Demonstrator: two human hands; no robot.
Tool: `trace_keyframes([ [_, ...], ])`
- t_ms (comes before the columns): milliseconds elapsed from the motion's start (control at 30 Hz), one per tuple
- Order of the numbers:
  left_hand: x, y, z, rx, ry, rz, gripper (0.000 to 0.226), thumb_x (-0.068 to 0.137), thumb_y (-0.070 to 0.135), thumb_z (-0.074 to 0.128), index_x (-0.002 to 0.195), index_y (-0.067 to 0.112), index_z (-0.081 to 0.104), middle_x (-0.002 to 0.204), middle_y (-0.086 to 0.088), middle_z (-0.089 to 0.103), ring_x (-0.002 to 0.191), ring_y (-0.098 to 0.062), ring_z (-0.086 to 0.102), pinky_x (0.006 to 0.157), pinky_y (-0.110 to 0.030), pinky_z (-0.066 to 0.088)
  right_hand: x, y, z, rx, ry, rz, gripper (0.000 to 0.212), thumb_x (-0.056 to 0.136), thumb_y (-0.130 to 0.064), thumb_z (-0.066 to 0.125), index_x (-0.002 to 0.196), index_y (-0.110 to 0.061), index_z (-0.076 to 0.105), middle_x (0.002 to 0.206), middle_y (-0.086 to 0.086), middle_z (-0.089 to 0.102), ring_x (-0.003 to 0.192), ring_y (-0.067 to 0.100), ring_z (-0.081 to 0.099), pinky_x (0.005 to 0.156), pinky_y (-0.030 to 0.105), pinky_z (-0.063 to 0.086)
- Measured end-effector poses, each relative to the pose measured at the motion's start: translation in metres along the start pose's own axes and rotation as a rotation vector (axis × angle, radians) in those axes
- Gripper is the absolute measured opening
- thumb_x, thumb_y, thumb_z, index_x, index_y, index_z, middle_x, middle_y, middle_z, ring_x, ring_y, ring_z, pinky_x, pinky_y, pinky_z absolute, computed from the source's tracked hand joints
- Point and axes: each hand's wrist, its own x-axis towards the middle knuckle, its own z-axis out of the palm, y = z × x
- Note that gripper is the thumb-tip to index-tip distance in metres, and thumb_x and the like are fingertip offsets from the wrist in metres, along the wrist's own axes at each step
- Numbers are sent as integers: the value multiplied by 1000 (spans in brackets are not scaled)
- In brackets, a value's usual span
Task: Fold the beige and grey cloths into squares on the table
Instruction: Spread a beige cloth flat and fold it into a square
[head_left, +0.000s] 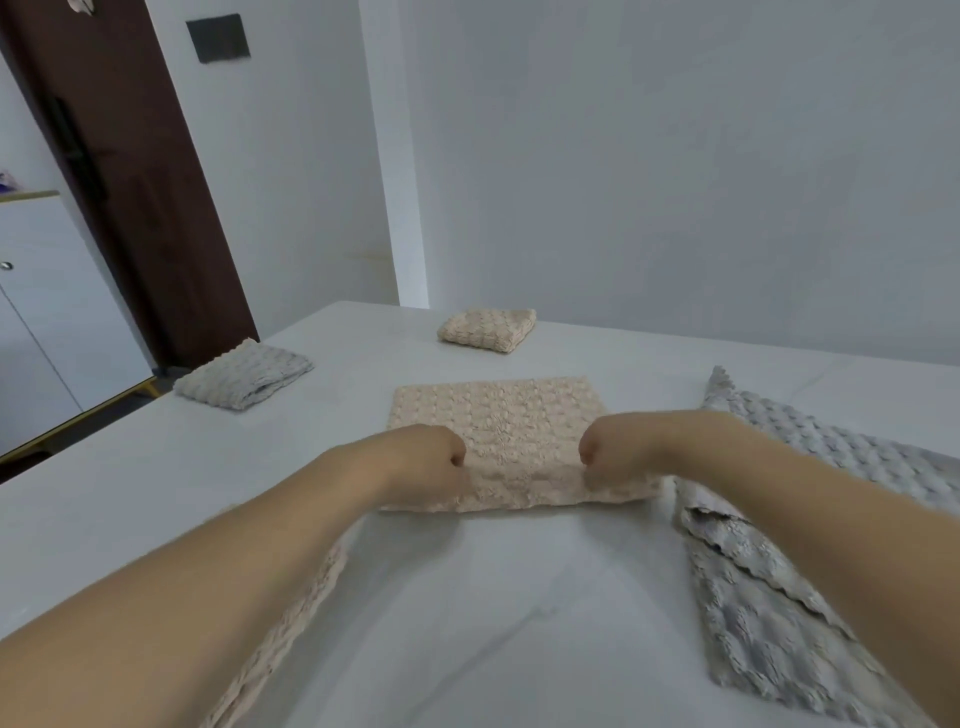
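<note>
The beige cloth (493, 441) lies mid-bench, already doubled into a wide band, its far edge flat and its near edge a thick fold facing the person. Both hands sit on that near fold: the left hand (421, 462) at the left end and the right hand (618, 457) at the right end, each with fingers curled down into the pile and pinching the folded edge, knuckles up. The cloth is a soft, bubbly plush, light and limp, with no stiffness of its own; it should drape wherever it is not supported and grip itself a little, so layers are unlikely to slide apart once laid. The best hold looks to be the two ends of the fold, where all layers can be pinched together, and lifting evenly on both sides should keep the edges square. The thick pile may spring the fold open, so it probably wants a press flat afterwards. Toward the right edge of the bench an unfolded grey cloth (810, 519) sprawls with a corner turned over, partly under the right forearm; it looks the same plush and should handle alike. Another beige cloth strip (291, 618) trails under the left forearm near the front edge. Finished squares wait farther off: a folded grey square (244, 379) at the left edge and a folded beige square (488, 330) near the far edge of the white bench (467, 597)
</note>
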Motion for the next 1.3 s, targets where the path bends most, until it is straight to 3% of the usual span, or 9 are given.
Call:
trace_keyframes([
  [200,47,-40,-30,-109,202,-75,18,92,32,51,83,18,57,87,0,62,71,-15,51,63,-29,40,41,28,-48,240,135,49,16,85,-17,62,72,-24,58,80,-1,63,72,20,59,59,25,48],
  [433,125,-65,-29,-140,386,-149,16,95,30,50,81,24,56,95,1,62,87,-19,56,78,-36,50,122,46,-42,233,352,152,16,86,-12,55,87,-2,67,84,9,64,69,21,54,59,27,43],
  [567,153,-75,-14,-83,375,-154,14,96,32,50,89,21,55,105,0,51,103,-22,46,93,-41,46,154,57,-23,258,444,158,24,92,-19,54,97,1,66,98,13,69,86,25,63,73,34,50],
  [700,165,-80,-4,-105,388,-144,10,96,31,48,96,22,53,106,1,50,104,-24,43,89,-39,42,169,62,-12,264,480,136,16,95,-24,49,98,-15,61,109,3,63,97,22,57,81,34,49],
  [833,164,-83,-4,-113,359,-140,13,98,34,44,101,24,52,105,4,55,106,-23,41,90,-38,39,166,60,-17,429,372,130,18,89,-16,43,105,-22,52,103,0,61,75,17,57,58,28,44],
  [933,160,-82,-8,-132,327,-142,18,100,38,43,91,24,52,106,2,53,105,-23,43,89,-37,39,161,55,-25,453,299,142,16,89,-20,49,93,-7,59,92,6,62,76,21,54,70,32,45],
  [1033,152,-79,-10,-264,346,-76,21,101,35,43,90,19,50,92,1,58,88,-20,50,70,-34,38,152,54,-29,668,230,105,8,88,-16,53,86,-9,51,82,8,50,72,22,41,66,31,33],
  [1133,139,-74,-10,-416,341,-21,21,102,35,42,96,17,52,82,2,57,68,-14,46,63,-33,36,139,62,-31,1035,162,28,6,91,-10,58,96,-12,57,86,5,59,72,19,55,62,26,45],
  [1300,121,-63,-10,-519,225,-38,32,104,33,41,88,10,58,82,-2,57,78,-19,51,72,-32,40,113,80,-27,1305,70,-31,20,96,-14,56,111,-3,63,102,12,70,86,22,68,74,32,55],
])
